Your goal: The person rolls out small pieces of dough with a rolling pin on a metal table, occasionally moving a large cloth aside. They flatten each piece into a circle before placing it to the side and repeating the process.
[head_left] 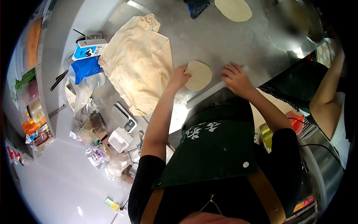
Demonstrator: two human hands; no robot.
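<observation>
A flat round of rolled dough (199,75) lies on the steel worktop (209,41) in front of me. My left hand (179,77) has its thumb and fingers closed on the left edge of that round. To its right, a white rolling pin (209,94) lies slantwise near the table's front edge. My right hand (237,80) rests over the pin's far end, fingers spread out past it; the palm's underside is hidden. A cream cloth (138,67) is spread in a bulging heap left of my left hand, and what it covers does not show.
Another dough round (234,9) lies at the back beside a dark blue cloth (196,7). A blurred metal bowl (289,24) stands back right. Left are a milk carton (89,49), a scale (123,117) and a plastic tub (120,139). A co-worker's arm (326,97) is at right.
</observation>
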